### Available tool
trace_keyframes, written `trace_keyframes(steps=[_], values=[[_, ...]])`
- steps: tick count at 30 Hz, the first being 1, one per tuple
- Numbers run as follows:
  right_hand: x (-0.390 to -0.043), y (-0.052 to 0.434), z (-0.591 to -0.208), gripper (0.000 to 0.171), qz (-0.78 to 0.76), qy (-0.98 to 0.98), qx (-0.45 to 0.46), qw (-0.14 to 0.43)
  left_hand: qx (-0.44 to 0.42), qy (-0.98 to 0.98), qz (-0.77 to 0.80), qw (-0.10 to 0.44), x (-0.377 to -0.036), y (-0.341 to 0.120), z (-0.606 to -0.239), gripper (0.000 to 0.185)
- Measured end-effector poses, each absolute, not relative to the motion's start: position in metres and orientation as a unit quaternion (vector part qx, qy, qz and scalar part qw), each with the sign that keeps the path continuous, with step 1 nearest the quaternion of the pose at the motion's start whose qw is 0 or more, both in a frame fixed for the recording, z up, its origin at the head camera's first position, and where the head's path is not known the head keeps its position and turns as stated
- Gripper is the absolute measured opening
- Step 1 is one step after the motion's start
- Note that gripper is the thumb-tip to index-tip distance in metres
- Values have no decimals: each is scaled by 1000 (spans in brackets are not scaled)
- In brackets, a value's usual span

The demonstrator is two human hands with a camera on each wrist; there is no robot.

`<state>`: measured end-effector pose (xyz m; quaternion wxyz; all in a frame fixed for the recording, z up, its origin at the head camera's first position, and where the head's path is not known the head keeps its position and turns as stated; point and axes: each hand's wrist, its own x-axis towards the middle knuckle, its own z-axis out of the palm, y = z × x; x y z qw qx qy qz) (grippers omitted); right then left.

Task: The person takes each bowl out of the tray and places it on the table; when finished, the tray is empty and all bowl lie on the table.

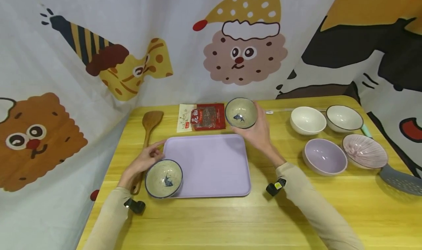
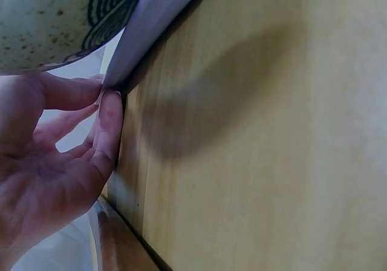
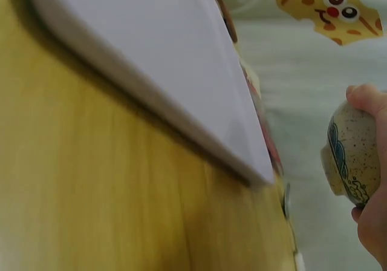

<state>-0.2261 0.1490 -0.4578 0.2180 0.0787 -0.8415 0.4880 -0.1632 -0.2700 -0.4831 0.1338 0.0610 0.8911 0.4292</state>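
Above the lilac tray's [image 1: 211, 165] far edge: speckled beige bowl [image 1: 241, 112], dark rim, blue fish inside, gripped by right hand [image 1: 258, 133]. Matching second bowl [image 1: 163, 178] on tray's near-left corner; left hand [image 1: 143, 162] beside it, fingers relaxed, fingertips at the tray's edge.

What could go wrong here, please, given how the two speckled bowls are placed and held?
The near speckled bowl sits on the purple tray's left corner, partly over its rim; the left hand touching that edge could tip it. The right hand holds the far speckled bowl by its side only; that grip might slip, perhaps onto the red packet.
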Motion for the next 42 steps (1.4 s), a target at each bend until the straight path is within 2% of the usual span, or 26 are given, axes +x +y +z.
trace_keyframes(steps=[8, 20, 31, 38, 42], values=[[-222, 178, -466, 117, 481, -846, 21, 230, 75, 888, 436, 124, -162, -270, -482, 60], [-218, 206, -474, 118, 448, -871, -69, 189, 64, 896, 420, 133, -163, -272, -484, 59], [-216, 216, -484, 115, 451, -868, -111, 175, 70, 892, 426, 133, -163, -273, -486, 60], [-216, 221, -488, 109, 443, -871, -109, 181, 74, 892, 425, 131, -164, -273, -487, 60], [-216, 223, -490, 111, 441, -874, -104, 176, 72, 894, 423, 130, -163, -271, -485, 59]])
